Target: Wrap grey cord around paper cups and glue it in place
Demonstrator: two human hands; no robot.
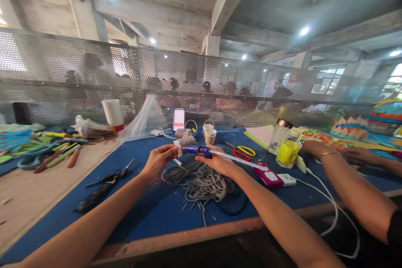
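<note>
Blue table (150, 217), a heap of grey cord (207, 184) lying on it. Above the heap, raised off the table, a blue glue gun (194, 149), right hand (218, 161) wrapped round it; long axis near level, dipping rightward along the pale glue stick (238, 160) behind. Nozzle end points left, toward a cord-wrapped piece (186, 141), its white end pinched by left hand (160, 161); contact unclear.

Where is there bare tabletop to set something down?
Bare blue surface shows between the black-handled tool and the stacked cups, and again near the front edge, between left forearm and cord heap. It is crowded under the right hand and around the yellow bottle.
</note>
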